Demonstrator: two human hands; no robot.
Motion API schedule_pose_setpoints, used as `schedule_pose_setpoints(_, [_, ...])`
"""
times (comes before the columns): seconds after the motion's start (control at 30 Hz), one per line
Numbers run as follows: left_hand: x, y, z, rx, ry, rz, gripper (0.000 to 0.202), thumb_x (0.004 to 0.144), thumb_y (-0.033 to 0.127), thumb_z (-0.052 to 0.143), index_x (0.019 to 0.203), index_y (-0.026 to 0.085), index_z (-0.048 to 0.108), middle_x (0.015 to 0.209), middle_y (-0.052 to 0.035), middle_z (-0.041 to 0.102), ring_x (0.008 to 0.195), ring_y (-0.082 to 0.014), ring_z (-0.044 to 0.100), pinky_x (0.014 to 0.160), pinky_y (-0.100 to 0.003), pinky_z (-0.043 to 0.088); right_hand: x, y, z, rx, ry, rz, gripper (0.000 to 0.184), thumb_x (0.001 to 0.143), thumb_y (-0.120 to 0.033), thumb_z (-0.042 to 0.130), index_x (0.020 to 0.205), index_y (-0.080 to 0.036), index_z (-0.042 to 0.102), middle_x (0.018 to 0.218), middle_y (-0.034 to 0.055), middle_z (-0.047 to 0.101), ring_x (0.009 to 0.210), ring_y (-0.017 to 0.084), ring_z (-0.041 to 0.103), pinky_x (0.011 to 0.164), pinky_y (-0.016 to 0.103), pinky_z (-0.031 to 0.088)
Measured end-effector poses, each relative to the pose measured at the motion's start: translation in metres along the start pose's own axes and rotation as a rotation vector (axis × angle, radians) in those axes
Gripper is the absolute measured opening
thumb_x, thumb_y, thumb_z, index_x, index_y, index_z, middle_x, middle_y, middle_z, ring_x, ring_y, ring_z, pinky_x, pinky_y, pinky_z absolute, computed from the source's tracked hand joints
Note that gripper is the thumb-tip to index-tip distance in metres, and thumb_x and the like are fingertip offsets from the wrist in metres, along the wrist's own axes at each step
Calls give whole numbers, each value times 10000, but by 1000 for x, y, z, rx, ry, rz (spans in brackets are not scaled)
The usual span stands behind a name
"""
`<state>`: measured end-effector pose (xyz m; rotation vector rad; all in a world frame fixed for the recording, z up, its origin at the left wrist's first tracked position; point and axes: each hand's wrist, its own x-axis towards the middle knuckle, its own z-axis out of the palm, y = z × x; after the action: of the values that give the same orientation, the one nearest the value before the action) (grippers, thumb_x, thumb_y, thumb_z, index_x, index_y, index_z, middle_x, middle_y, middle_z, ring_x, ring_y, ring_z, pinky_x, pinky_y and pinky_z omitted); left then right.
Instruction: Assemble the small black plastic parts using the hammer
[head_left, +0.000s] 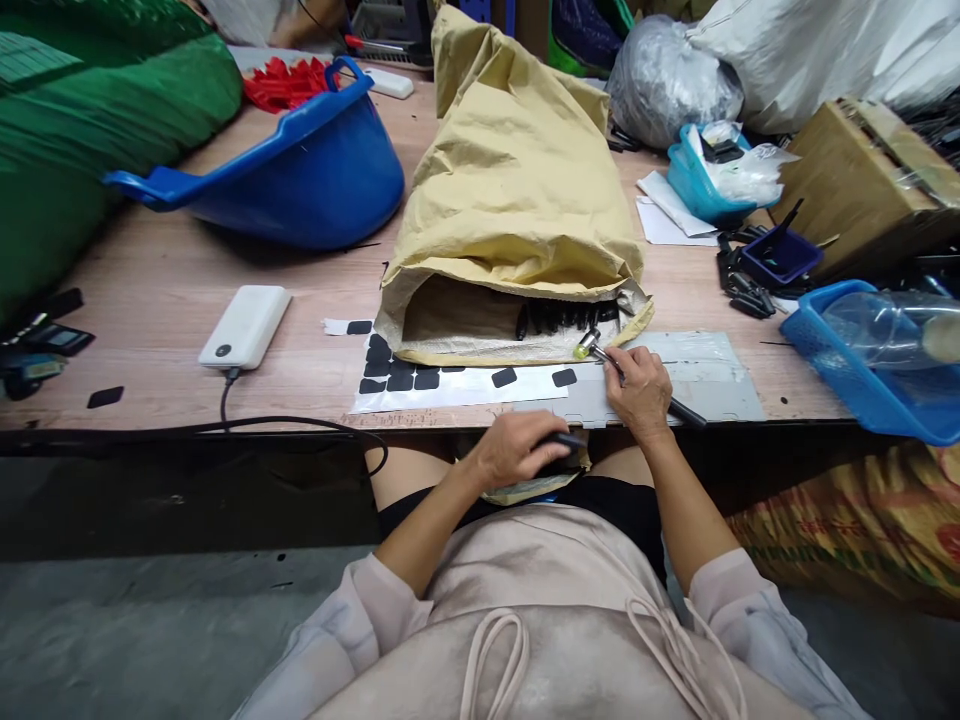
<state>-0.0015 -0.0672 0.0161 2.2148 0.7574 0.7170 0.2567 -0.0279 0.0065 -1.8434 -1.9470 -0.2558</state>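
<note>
My right hand point(639, 392) is closed around a small hammer point(686, 413) with a metal head, a yellowish tip and a black handle. The hammer's head lies by the mouth of a yellow sack point(517, 180). Several dark pieces point(566, 317) show inside the sack, too shadowed to name. Over my lap, just off the table's front edge, my left hand point(519, 448) grips a small black piece point(566, 438) whose kind I cannot make out. Below it is a partly hidden open bag point(532, 491). A white sheet point(465, 392) with black rounded pads lies before the sack, beside a grey board point(724, 375).
A blue basin point(300, 180) and a white power bank point(246, 325) with a cable stand on the left. To the right are a blue basket point(847, 350), a purple tray point(784, 258), a cardboard box point(862, 190) and loose black parts. A green sack point(97, 130) bulges at far left.
</note>
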Motion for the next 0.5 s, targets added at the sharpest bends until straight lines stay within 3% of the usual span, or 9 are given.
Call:
schedule_pose_setpoints(0.07, [-16,5,21,-28,-158,-57,286,1059,427,525,1173,228,696,1021,-58,771,919,-197,722,855,-296,545,0,0,0,-4,1,1,307,995,-319,551,1202,-252,768,972,89,657,921,252,523,806,360,378])
schedule_pose_setpoints(0.2, [-30,-19,55,94,-374,-516,316,1025,396,551,1286,267,673,1237,-68,764,1143,-256,723,963,-339,562,1,0,0,0,-5,3,309,991,-318,548,1204,-253,762,968,89,648,921,253,515,804,363,376])
schedule_pose_setpoints(0.3, [-30,-43,65,195,-480,-772,409,1015,356,537,1410,282,614,1449,-91,672,1311,-279,657,1058,-368,541,1,0,0,1,-10,7,310,988,-316,549,1205,-254,762,969,89,646,925,252,513,810,362,379])
schedule_pose_setpoints(0.4, [-31,-45,63,258,-558,-841,418,979,315,572,1389,273,640,1466,-113,663,1316,-296,657,1049,-389,547,1,-1,-1,5,-15,14,312,991,-316,549,1207,-255,766,976,90,648,929,252,513,817,365,387])
schedule_pose_setpoints(0.5, [-29,-23,49,188,-585,-682,302,925,305,649,1210,261,736,1254,-102,771,1143,-290,734,921,-359,576,1,-1,-2,19,-24,18,318,993,-314,544,1215,-253,763,985,94,645,936,256,511,822,370,395])
